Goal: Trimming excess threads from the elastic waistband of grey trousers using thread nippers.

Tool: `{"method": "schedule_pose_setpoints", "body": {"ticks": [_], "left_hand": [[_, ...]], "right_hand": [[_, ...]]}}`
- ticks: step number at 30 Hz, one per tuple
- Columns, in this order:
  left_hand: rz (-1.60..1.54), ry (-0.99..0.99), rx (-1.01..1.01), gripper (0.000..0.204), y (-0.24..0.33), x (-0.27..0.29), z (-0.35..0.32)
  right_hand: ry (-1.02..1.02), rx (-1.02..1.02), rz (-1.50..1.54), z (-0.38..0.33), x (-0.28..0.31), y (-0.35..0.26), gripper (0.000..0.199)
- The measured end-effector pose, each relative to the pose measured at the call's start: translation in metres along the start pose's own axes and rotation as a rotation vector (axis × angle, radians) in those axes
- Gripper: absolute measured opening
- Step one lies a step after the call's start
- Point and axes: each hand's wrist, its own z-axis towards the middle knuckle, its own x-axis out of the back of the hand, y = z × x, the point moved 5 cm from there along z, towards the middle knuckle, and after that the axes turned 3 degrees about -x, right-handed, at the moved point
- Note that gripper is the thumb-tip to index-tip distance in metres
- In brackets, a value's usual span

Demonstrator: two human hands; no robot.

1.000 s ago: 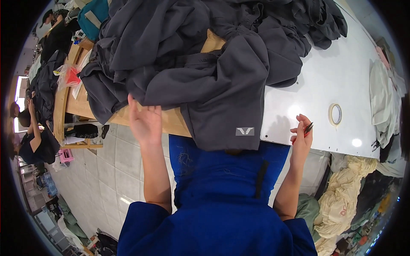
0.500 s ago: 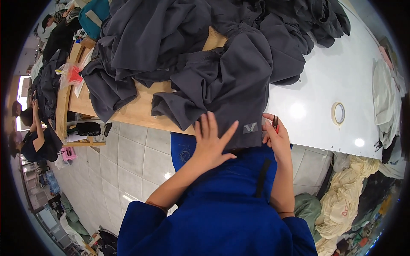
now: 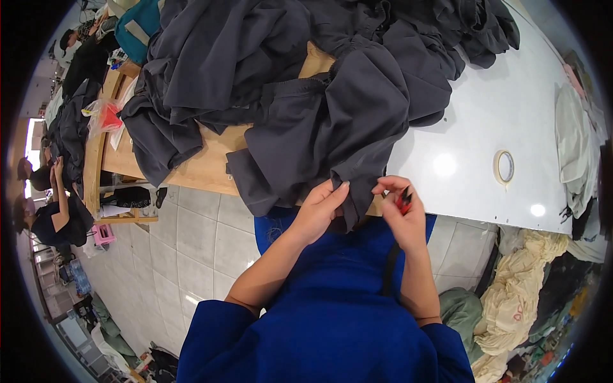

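Observation:
A dark grey garment (image 3: 332, 127) hangs over the front edge of the table, part of a big heap of similar dark cloth. My left hand (image 3: 319, 209) pinches the lower edge of that garment. My right hand (image 3: 399, 214) is just to its right, fingers at the same hem, and it grips a small red-and-black tool (image 3: 404, 199), likely thread snips. Both hands sit close together in front of my blue top.
The table has a wooden part (image 3: 204, 166) and a white glossy top (image 3: 511, 115) with a roll of tape (image 3: 504, 167) on it. Pale cloth bundles (image 3: 530, 287) lie on the floor at right. Other people work at left (image 3: 48, 217). Tiled floor (image 3: 185, 255) lies below.
My left hand moved from the left part of the garment across to its hem by my right hand. The garment has been gathered and turned, and the small label no longer shows.

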Motion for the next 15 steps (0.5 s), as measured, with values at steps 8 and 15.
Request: {"method": "schedule_pose_setpoints", "body": {"ticks": [8, 15], "left_hand": [[-0.018, -0.125, 0.002, 0.035, 0.002, 0.002, -0.007], [0.272, -0.087, -0.385, 0.039, 0.047, -0.004, -0.009]], "right_hand": [[0.088, 0.327, -0.661, 0.001, -0.016, -0.009, 0.027], [0.090, -0.279, 0.295, 0.001, 0.008, 0.004, 0.011]]}}
